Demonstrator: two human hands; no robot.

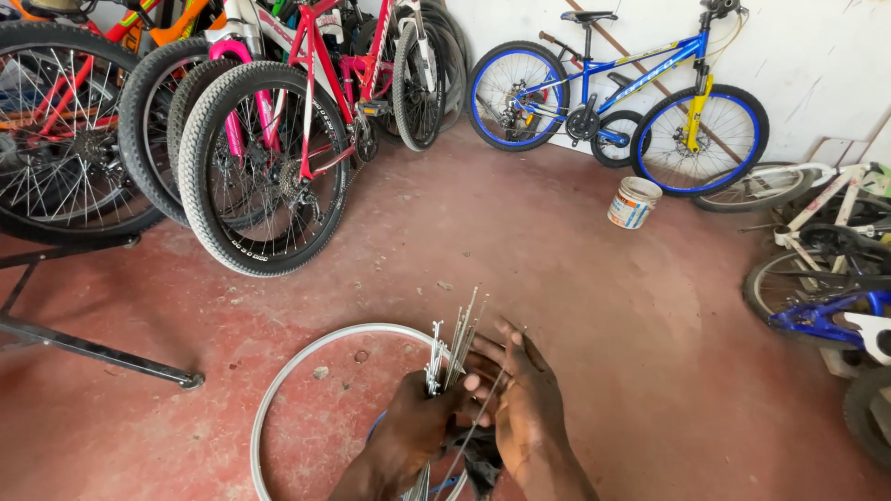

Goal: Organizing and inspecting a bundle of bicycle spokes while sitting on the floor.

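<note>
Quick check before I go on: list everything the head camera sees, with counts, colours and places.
spokes: one bundle, silver, gripped upright in the left hand
bare rim: one, silver, flat on the red floor
blue bicycle: one, blue and yellow, leaning on the white wall
red bicycle: one, red and white, upper left among other parked bicycles
bucket: one, white, beside the blue bicycle
stand: one, black, on the floor at the left
left hand: closed around the spokes
right hand: open, fingers touching the spokes

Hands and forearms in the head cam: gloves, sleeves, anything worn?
Both hands are bare: no gloves on the left hand or the right hand. Forearms are uncovered to the frame edge, with no sleeves showing. No watch, rings or bands are visible.
</note>
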